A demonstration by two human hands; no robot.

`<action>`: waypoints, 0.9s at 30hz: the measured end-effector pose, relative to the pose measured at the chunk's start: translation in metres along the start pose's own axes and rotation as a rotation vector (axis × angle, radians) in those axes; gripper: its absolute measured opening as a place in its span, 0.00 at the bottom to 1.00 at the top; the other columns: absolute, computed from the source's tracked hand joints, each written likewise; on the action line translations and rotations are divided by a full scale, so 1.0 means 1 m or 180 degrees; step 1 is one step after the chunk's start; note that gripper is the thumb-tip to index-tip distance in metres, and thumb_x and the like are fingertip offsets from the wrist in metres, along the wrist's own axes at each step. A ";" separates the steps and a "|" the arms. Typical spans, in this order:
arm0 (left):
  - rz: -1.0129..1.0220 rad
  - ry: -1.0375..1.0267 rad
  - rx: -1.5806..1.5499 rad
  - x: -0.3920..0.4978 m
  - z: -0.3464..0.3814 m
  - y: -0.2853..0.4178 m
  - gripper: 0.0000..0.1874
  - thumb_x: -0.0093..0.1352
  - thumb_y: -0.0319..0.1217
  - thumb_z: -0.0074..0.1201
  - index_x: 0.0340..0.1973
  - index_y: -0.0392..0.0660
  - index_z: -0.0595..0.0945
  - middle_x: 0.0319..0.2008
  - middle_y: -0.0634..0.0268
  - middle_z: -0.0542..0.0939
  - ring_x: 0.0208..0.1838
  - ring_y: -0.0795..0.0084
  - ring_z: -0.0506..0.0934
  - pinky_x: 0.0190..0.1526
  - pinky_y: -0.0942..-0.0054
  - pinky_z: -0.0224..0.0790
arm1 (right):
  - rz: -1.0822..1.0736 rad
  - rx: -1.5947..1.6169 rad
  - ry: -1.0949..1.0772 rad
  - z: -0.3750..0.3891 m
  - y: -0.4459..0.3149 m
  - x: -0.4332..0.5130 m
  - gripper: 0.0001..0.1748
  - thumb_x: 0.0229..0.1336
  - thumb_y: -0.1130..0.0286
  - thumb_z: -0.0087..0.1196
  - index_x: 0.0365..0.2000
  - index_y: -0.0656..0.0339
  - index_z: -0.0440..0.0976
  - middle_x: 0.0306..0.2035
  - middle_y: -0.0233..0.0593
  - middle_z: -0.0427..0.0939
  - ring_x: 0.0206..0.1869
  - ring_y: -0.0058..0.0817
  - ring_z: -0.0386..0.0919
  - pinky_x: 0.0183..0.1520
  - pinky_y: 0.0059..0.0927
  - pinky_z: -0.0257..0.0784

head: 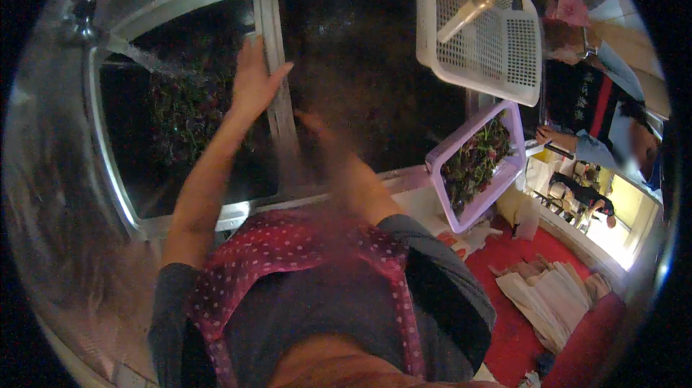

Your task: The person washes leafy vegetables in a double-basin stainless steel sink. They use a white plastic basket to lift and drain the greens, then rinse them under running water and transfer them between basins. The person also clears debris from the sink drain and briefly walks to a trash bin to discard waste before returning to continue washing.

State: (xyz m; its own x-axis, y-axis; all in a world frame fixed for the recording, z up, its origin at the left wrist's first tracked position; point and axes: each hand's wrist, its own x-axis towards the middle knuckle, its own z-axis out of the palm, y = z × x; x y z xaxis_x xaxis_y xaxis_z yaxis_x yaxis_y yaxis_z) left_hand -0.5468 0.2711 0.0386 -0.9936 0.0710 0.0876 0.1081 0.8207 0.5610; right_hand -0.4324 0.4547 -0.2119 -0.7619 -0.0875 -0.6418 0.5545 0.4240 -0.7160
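My left hand (257,77) is over the metal divider (274,96) of a two-basin sink, beside the left basin. Its thumb stands apart from the fingers, and I see nothing held. Leafy greens with purplish parts (186,112) fill much of the left basin, where a stream of water (154,61) runs in from the left. My right hand (312,122) reaches toward the divider from the dark right basin (373,80). Blur and shadow hide its fingers. The contents of the right basin are too dark to make out.
A white perforated plastic basket (476,58) at the upper right has a handled tool (467,15) in front of it. A purple plastic basket (476,207) with leafy greens (476,161) sits at the sink's right corner. Another person (600,123) is at the right. Flattened cardboard (546,296) lies on a red floor covering (503,328).
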 end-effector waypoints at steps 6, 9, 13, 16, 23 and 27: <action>-0.1114 -0.0035 0.0130 0.037 0.042 0.033 0.45 0.60 0.33 0.60 0.68 0.49 0.50 0.53 0.39 0.65 0.50 0.39 0.71 0.46 0.52 0.70 | 0.0059 -0.0601 0.0935 -0.093 -0.042 0.034 0.24 0.55 0.58 0.52 0.50 0.57 0.72 0.47 0.46 0.78 0.48 0.41 0.75 0.47 0.46 0.72; -0.1099 0.0051 0.0198 0.036 0.042 0.031 0.45 0.59 0.31 0.58 0.67 0.48 0.50 0.51 0.40 0.66 0.48 0.39 0.72 0.46 0.51 0.70 | 0.0162 -0.0611 0.1370 -0.150 -0.051 0.074 0.24 0.56 0.58 0.50 0.51 0.57 0.72 0.49 0.46 0.76 0.50 0.41 0.74 0.49 0.45 0.70; -0.1072 0.0036 0.0302 0.038 0.047 0.031 0.44 0.59 0.30 0.57 0.67 0.46 0.50 0.50 0.40 0.66 0.49 0.40 0.71 0.46 0.51 0.70 | 0.0059 -0.0686 0.1128 -0.118 -0.061 0.123 0.24 0.59 0.57 0.48 0.53 0.56 0.71 0.52 0.46 0.74 0.52 0.41 0.72 0.52 0.44 0.68; -0.1037 0.0179 0.0318 0.040 0.049 0.032 0.44 0.59 0.30 0.57 0.67 0.47 0.50 0.50 0.40 0.66 0.49 0.40 0.71 0.46 0.51 0.70 | -0.0098 -0.0642 0.0543 -0.063 -0.063 0.125 0.23 0.61 0.57 0.47 0.54 0.55 0.70 0.54 0.46 0.72 0.54 0.41 0.70 0.54 0.44 0.67; -0.1256 -0.0044 0.0303 0.041 0.043 0.031 0.47 0.58 0.31 0.60 0.68 0.50 0.50 0.52 0.42 0.66 0.50 0.39 0.72 0.46 0.52 0.71 | 0.0089 -0.0283 0.0404 -0.091 -0.091 0.118 0.23 0.65 0.57 0.43 0.56 0.54 0.69 0.59 0.45 0.68 0.59 0.41 0.67 0.59 0.42 0.63; -0.1238 -0.0095 0.0224 0.044 0.043 0.032 0.46 0.58 0.29 0.59 0.67 0.49 0.50 0.49 0.42 0.66 0.49 0.40 0.71 0.46 0.52 0.69 | -0.0526 0.1319 0.2439 -0.230 -0.062 0.128 0.27 0.50 0.76 0.52 0.54 0.68 0.67 0.49 0.48 0.76 0.48 0.45 0.74 0.52 0.40 0.70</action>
State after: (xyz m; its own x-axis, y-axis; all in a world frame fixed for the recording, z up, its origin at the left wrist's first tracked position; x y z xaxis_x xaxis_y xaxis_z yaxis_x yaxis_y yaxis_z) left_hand -0.5883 0.3248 0.0249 -0.9606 -0.2373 -0.1448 -0.2780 0.8264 0.4897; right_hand -0.6408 0.6250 -0.1864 -0.7754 0.5720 -0.2675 0.3809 0.0857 -0.9206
